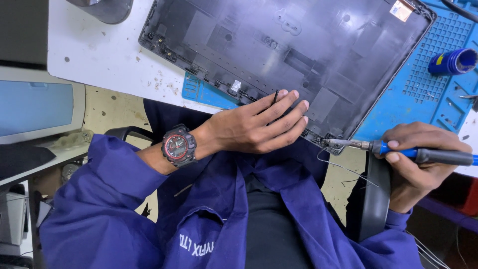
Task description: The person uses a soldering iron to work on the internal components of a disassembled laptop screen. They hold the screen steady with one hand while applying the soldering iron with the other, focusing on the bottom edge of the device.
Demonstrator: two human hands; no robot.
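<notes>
**Soldering iron tip meets the corner of a laptop cover**

A dark plastic laptop cover (279, 50) lies inside-up, partly on a white surface (99, 55) and partly on a blue work mat (423, 94), with its near edge toward the person. The right hand (418, 164) is closed around the blue handle of a soldering iron (398, 149). The iron lies almost level, its long axis running left to right, handle to the right and metal tip pointing left at the cover's near right corner, where it touches or nearly touches the edge; which of the two cannot be told. Thin loose wires (343, 167) hang just below that corner.

The left hand (259, 127) rests flat on the cover's near edge, fingers stretched toward the right, grasping nothing fully, though a thin black strip (275, 96) stands between the fingertips. Its fingertips lie just left of the iron's tip, so the corner sits between the two hands, and the right hand's tool is the nearer. A watch (178, 145) sits on the left wrist. A blue roll (453, 61) lies on the mat, well apart.
</notes>
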